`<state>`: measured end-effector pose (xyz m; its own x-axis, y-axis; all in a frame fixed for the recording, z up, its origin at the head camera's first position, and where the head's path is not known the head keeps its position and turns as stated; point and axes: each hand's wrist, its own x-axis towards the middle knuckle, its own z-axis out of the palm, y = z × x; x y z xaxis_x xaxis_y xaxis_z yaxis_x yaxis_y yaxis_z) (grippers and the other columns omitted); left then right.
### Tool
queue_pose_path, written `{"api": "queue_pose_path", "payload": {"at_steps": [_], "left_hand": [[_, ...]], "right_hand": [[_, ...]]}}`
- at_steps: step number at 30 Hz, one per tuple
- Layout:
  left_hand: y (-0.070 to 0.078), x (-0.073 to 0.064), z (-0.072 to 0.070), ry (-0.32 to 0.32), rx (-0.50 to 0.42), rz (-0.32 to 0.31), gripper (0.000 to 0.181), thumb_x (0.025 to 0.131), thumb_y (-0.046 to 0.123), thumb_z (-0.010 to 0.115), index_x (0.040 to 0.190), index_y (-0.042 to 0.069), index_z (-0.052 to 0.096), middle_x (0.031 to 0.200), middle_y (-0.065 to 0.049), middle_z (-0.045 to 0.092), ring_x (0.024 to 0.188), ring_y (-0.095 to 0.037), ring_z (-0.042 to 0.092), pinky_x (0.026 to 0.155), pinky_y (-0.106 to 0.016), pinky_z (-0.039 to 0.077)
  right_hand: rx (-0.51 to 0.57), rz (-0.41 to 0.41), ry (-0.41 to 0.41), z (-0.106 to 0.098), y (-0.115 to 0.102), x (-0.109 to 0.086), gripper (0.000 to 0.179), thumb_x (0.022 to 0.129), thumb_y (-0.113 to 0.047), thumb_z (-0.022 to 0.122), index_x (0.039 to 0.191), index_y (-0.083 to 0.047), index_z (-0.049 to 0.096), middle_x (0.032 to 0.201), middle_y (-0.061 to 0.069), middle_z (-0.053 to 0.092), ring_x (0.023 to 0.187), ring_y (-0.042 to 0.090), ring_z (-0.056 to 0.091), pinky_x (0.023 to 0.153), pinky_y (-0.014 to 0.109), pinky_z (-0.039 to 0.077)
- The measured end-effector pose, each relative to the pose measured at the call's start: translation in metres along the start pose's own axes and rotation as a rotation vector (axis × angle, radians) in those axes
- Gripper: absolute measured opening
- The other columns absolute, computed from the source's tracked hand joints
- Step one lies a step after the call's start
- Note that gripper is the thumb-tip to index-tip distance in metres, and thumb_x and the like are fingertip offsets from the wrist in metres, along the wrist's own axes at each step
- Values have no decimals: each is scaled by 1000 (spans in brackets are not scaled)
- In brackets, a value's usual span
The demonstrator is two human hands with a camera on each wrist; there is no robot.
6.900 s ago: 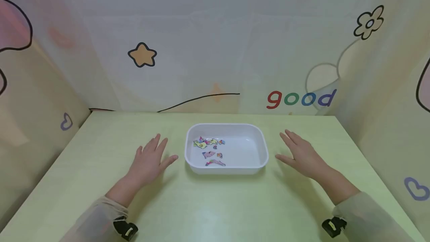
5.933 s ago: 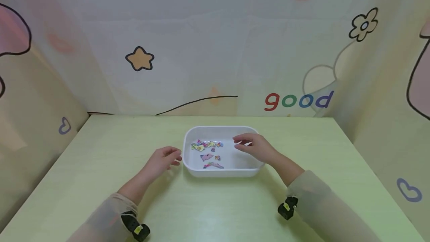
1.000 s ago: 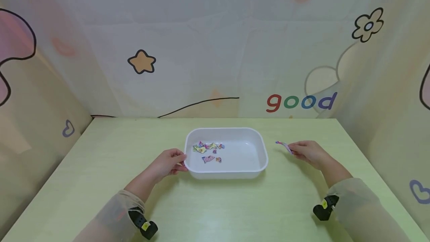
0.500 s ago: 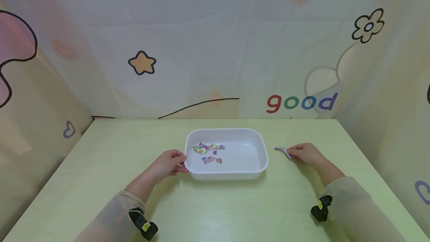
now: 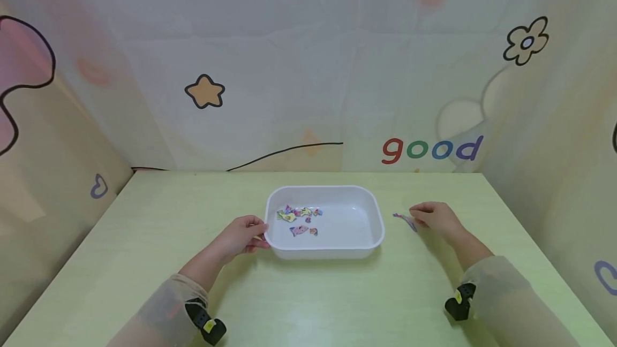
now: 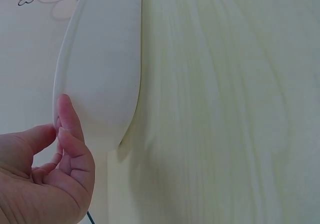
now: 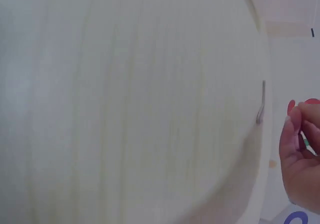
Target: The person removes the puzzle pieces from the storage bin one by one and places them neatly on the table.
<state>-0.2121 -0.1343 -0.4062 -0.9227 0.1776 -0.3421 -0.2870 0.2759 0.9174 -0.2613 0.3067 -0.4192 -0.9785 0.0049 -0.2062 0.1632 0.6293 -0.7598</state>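
A white rectangular tray (image 5: pixel 347 253) stands mid-table. My left hand (image 5: pixel 241 235) pinches its left rim; in the left wrist view, the left hand (image 6: pixel 60 171) has its thumb and fingers on the rim of the tray (image 6: pixel 105 59). A thin, curved, multicoloured flat piece (image 5: pixel 406 222) lies on the table right of the tray. My right hand (image 5: pixel 437 220) hovers just beside it, holding nothing. The right wrist view shows the right hand (image 7: pixel 302 154) with thumb and fingertips close together, apart from the thin piece (image 7: pixel 261 104).
Several small colourful flat pieces lie in the tray's left half, among them a yellow piece (image 5: pixel 288 217), a pink piece (image 5: pixel 299 230) and a small orange one (image 5: pixel 314 231). The pale table (image 5: pixel 313 304) is bordered by a printed cloth backdrop (image 5: pixel 270 95).
Earlier my right hand carried the curved piece out of the tray to the right. It has since let go, leaving the piece on the table, and lifted slightly. The left hand stays on the rim.
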Motion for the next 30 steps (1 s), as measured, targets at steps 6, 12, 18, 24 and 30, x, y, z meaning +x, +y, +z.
{"api": "queue_pose_path", "payload": {"at_steps": [6,12,18,24,30], "left_hand": [[-1,0,0,-5,6,-3,26,98,17,50,110,-6,51,82,-8,63,67,-12,63,57,-23,43],[-2,2,0,-17,1,6,26,97,16,50,110,-6,51,82,-8,63,68,-12,63,57,-23,42],[-3,5,1,-13,9,-7,24,97,15,49,109,-6,52,81,-9,63,68,-13,63,57,-23,42],[-4,6,1,-2,20,-8,25,97,16,50,109,-5,52,83,-9,63,68,-13,63,57,-23,42],[-3,5,0,-3,24,-9,24,97,17,50,108,-4,53,83,-9,63,68,-13,63,56,-23,42]], "right_hand": [[129,-117,6,8,-17,-4,41,96,-23,54,122,10,53,120,24,56,101,24,60,81,25,49],[209,-163,19,19,-36,-9,46,94,-27,57,123,8,53,121,26,54,107,32,57,84,29,48],[266,-136,5,31,-56,-12,51,91,-37,60,126,0,54,124,21,55,112,36,54,92,46,43],[266,-171,-12,47,-75,-11,43,90,-34,61,122,-5,58,119,14,59,107,29,58,93,44,43],[300,-225,-59,65,-92,-8,34,91,-19,62,120,0,59,116,15,60,107,34,56,90,40,45]]}}
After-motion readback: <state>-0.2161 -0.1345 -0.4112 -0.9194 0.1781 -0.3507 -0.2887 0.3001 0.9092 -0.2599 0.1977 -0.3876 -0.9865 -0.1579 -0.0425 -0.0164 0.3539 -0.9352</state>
